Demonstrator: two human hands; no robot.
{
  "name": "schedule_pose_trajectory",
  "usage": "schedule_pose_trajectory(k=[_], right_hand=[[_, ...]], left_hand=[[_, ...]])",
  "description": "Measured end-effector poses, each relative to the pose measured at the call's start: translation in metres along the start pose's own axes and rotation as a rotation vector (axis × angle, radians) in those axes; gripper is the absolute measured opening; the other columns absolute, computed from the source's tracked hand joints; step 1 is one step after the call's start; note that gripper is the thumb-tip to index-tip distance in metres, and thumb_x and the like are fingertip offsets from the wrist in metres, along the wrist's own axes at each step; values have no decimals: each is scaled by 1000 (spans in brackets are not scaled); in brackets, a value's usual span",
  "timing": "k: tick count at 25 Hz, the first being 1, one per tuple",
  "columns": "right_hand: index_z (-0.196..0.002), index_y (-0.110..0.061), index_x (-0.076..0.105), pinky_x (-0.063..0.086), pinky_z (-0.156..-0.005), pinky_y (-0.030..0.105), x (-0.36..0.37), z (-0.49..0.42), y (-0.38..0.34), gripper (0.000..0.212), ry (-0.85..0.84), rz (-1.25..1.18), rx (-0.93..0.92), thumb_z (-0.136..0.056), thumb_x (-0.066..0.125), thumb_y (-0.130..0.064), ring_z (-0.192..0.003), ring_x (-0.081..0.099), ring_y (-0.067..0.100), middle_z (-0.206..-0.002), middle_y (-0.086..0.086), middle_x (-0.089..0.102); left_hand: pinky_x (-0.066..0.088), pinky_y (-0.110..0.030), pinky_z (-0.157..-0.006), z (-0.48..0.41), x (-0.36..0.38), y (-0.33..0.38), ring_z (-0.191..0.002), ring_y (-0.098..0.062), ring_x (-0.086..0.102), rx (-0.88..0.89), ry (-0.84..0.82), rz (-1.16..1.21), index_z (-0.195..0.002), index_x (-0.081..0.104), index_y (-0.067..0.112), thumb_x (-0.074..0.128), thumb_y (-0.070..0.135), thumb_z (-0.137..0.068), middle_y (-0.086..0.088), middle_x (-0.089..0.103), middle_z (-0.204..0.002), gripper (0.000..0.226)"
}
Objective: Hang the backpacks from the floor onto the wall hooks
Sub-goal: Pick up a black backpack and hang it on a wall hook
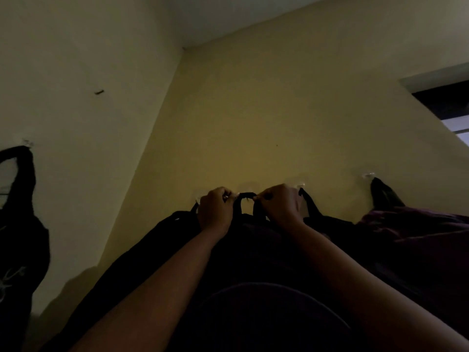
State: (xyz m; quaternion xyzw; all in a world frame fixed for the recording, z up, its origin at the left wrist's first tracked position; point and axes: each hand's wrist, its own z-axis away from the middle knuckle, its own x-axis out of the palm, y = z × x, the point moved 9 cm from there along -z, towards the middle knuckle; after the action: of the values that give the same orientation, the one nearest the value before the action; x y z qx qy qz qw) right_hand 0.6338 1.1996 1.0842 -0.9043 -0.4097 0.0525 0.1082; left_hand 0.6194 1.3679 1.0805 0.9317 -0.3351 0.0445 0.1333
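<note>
A black backpack (pixel 258 262) fills the lower middle of the dim view, pressed against the yellow wall (pixel 279 118). Its top handle loop (pixel 245 196) is raised to the wall. My left hand (pixel 215 212) pinches the loop's left end and my right hand (pixel 280 205) pinches its right end. A clear wall hook (pixel 300 185) sits just right of my right hand. Whether the loop is over a hook is hidden by my fingers. A dark purple backpack (pixel 418 237) hangs from another clear hook (pixel 368 176) at the right.
On the left wall a black bag (pixel 20 212) hangs by its strap from a hook (pixel 28 142). The two walls meet in a corner left of the middle. A dark window opening (pixel 449 105) is at the upper right.
</note>
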Motion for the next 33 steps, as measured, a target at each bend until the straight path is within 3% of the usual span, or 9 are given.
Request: schedule_pose_trajectory(k=[6, 10, 13, 16, 21, 25, 28, 31, 33], right_hand=[[-95, -12, 75, 57, -70, 39, 23, -32, 5, 20, 82, 95, -122, -84, 60, -20, -87, 69, 32, -99, 17, 74], [-94, -10, 75, 46, -62, 28, 26, -44, 11, 19, 66, 74, -75, -84, 63, -20, -87, 69, 31, -96, 19, 74], [-78, -5, 75, 44, -62, 28, 33, -49, 14, 17, 27, 80, -43, -83, 63, -17, -85, 67, 24, -82, 23, 68], [-89, -10, 77, 48, -66, 25, 35, -53, 17, 15, 26, 60, -27, -79, 68, -18, -90, 68, 26, -96, 15, 75], [-92, -11, 76, 37, -52, 19, 39, -38, 22, 18, -18, 78, 4, -79, 69, -22, -89, 68, 26, -96, 13, 75], [-98, -8, 75, 49, -70, 27, 31, -25, 7, 22, -72, 90, -32, -83, 68, -22, -91, 69, 24, -101, 13, 75], [-101, -10, 74, 53, -79, 31, 21, -14, -4, 23, -149, 111, -58, -82, 68, -22, -93, 68, 23, -104, 12, 74], [-100, -8, 74, 45, -56, 22, 11, 8, -16, 28, -257, 114, -35, -89, 59, -29, -69, 61, 17, -99, 13, 74], [-84, -4, 73, 31, -46, 20, -5, 22, -28, 38, -287, 123, 11, -92, 53, -35, -53, 47, 12, -82, 16, 69]], left_hand=[[50, -34, -72, -31, 31, -18, -98, -30, 66, 70, 38, -3, -98, 69, 2, 56, 28, -90, -16, 72, -104, 30], [46, -31, -69, -40, 38, -21, -98, -30, 65, 68, 35, -17, -98, 70, 4, 57, 29, -89, -15, 72, -104, 30], [48, -33, -71, -47, 49, -30, -99, -32, 66, 25, -47, -18, -97, 70, 2, 59, 27, -88, -17, 72, -103, 29], [43, -30, -65, -53, 61, -42, -95, -33, 67, -72, -163, 43, -95, 72, -1, 63, 27, -86, -20, 72, -102, 31], [41, -26, -65, -35, 59, -58, -93, -30, 68, -184, -240, 89, -94, 73, 1, 71, 30, -79, -18, 74, -100, 33], [49, -28, -69, -28, 42, -48, -91, -28, 69, -154, -243, 133, -93, 73, 0, 72, 31, -77, -16, 74, -99, 34], [42, -22, -60, -21, 28, -40, -83, -22, 64, -166, -352, 122, -95, 72, 2, 64, 35, -84, -13, 71, -94, 36], [43, -25, -73, 0, 10, -31, -85, -21, 61, -202, -473, 139, -98, 70, 6, 57, 37, -88, -10, 66, -94, 34], [45, -27, -78, 12, -9, -20, -93, -25, 65, -231, -472, 206, -103, 69, 5, 57, 34, -89, -12, 69, -101, 34]])
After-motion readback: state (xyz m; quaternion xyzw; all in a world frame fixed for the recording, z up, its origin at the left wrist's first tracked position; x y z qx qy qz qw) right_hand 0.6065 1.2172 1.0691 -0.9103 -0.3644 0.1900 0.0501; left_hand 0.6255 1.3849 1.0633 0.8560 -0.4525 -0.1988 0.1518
